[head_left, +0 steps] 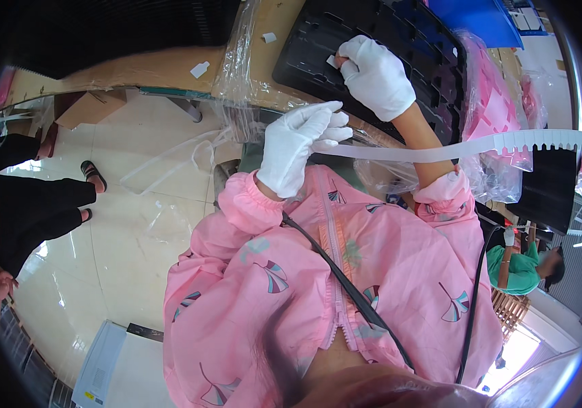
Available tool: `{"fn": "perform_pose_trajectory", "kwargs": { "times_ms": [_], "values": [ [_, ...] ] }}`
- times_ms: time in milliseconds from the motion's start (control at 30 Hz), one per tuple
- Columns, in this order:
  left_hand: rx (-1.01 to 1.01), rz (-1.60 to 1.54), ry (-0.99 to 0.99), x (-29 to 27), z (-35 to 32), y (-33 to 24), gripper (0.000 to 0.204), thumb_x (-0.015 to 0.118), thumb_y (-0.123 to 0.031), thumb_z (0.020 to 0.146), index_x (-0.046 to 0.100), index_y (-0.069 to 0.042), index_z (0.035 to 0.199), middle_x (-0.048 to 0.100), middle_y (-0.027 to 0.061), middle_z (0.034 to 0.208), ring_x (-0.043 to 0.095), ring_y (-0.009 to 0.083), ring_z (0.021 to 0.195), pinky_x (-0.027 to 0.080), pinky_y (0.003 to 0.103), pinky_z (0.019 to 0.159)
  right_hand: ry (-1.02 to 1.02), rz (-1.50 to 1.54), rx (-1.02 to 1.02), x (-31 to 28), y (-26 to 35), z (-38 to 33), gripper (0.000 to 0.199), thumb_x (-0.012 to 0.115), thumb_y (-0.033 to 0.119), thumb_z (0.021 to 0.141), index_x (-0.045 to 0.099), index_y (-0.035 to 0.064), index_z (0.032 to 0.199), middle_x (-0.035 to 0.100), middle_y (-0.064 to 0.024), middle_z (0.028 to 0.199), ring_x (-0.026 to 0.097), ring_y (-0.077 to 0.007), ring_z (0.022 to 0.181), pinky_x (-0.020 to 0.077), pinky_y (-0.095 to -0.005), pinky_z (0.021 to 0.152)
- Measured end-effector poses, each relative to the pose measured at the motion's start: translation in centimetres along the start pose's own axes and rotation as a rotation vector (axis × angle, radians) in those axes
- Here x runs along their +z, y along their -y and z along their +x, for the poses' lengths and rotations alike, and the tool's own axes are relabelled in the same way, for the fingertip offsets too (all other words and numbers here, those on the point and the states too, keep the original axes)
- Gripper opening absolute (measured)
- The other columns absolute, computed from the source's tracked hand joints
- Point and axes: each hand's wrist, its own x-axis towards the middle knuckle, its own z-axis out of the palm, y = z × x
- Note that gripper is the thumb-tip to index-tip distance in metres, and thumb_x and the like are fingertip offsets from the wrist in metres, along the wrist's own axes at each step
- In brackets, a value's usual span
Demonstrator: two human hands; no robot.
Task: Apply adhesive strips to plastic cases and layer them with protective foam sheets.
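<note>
While the left hand (296, 146), gloved white, pinches one end of a long white strip (440, 148), fingers pointing up and right, the strip runs nearly level off to the right, its notched end far out. Meanwhile the right hand (376, 75) presses a small white piece (332, 61) against the black tray (372, 41) on the table (134, 68), fingers curled.

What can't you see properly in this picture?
- Head view: the small white piece is mostly covered by the right hand, so its shape is unclear.
- The long white notched strip held by the left hand runs off into the dark right rim; its end is cut off.
- The black moulded plastic tray is cut by the top edge.
- The clear plastic bags blur their contents.
</note>
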Motion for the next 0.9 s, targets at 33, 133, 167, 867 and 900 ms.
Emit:
{"fn": "perform_pose_trajectory", "kwargs": {
  "times_ms": [33, 133, 167, 867, 900],
  "values": [
    [0.000, -0.001, 0.001, 0.0, 0.0, 0.0, 0.036, 0.055, -0.023, 0.092, 0.055, 0.000, 0.120, 0.064, 0.0119, 0.104, 0.064, 0.0177, 0.088, 0.049, 0.023, 0.071, 0.005, 0.003, -0.009, -0.1, 0.1, 0.0, 0.011, 0.057, 0.012, 0.076, 0.066, 0.0085, 0.082, 0.063, -0.0112, 0.085, 0.062, -0.0316, 0.077, 0.0499, -0.0392, 0.068],
    [0.003, -0.008, -0.002, 0.1, -0.2, 0.0, 0.037, 0.055, -0.023, 0.092, 0.054, 0.001, 0.120, 0.063, 0.0121, 0.104, 0.064, 0.0179, 0.088, 0.049, 0.023, 0.071, -0.019, -0.028, 0.040, -0.1, -0.2, 0.5, 0.009, 0.056, 0.003, 0.075, 0.063, 0.0060, 0.081, 0.062, -0.0099, 0.081, 0.061, -0.0304, 0.075, 0.0491, -0.0371, 0.068],
    [0.004, -0.011, -0.003, 0.1, -0.3, 0.0, 0.037, 0.055, -0.023, 0.092, 0.054, 0.001, 0.120, 0.063, 0.0121, 0.104, 0.065, 0.0180, 0.088, 0.049, 0.023, 0.071, -0.011, -0.023, 0.011, -0.1, -0.2, 0.4, 0.009, 0.056, 0.003, 0.075, 0.063, 0.0059, 0.081, 0.062, -0.0100, 0.081, 0.061, -0.0307, 0.075, 0.0492, -0.0372, 0.068],
    [0.069, -0.089, -0.020, 0.5, -0.6, 0.1, 0.038, 0.053, -0.028, 0.093, 0.055, -0.001, 0.118, 0.063, 0.0080, 0.106, 0.064, 0.0150, 0.090, 0.049, 0.021, 0.071, -0.036, 0.347, -0.132, -3.8, 2.1, -3.7, 0.008, 0.055, 0.000, 0.074, 0.060, 0.0027, 0.079, 0.060, -0.0124, 0.079, 0.059, -0.0316, 0.073, 0.0480, -0.0364, 0.067],
    [0.080, -0.120, -0.006, 0.8, -0.6, -0.1, 0.039, 0.052, -0.030, 0.093, 0.054, -0.001, 0.119, 0.063, 0.0077, 0.108, 0.063, 0.0150, 0.091, 0.049, 0.022, 0.072, 0.022, 0.397, -0.128, -4.1, 2.4, -4.0, 0.011, 0.054, -0.003, 0.072, 0.060, 0.0022, 0.080, 0.059, -0.0129, 0.079, 0.059, -0.0308, 0.074, 0.0477, -0.0351, 0.066]
  ]
}}
